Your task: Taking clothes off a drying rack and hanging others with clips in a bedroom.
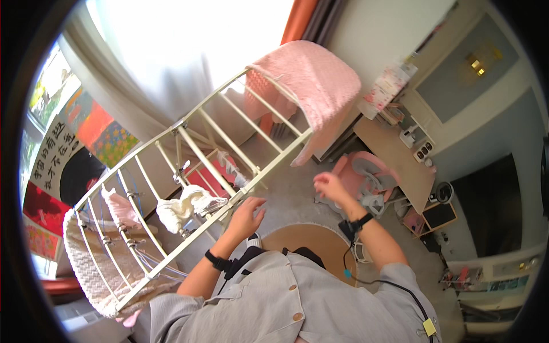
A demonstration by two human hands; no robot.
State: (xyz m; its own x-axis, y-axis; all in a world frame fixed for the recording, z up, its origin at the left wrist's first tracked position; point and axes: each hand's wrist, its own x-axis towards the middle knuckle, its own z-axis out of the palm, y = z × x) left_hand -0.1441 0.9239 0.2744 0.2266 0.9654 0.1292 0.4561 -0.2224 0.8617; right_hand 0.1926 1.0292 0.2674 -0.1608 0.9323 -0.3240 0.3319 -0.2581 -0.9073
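Note:
My left hand [248, 218] is beside the near rail of a cream metal drying rack [206, 224], fingers apart, holding nothing that I can see. My right hand [329, 185] hangs over the floor near a pink chair, its fingers loosely curled with nothing visible in them. A pink textured towel [313, 81] drapes over the rack's far end. A cream knitted cloth [92, 266] covers the near left end. Between them, a white garment [176, 212] and a small pink cloth [122, 208] hang among metal clips.
A pink chair [343, 171] stands by a wooden desk [399, 154] at the right. Below me lies a round brown rug [309, 240]. Behind the rack are pale curtains [150, 98]. A cable runs from the right wrist device along the sleeve.

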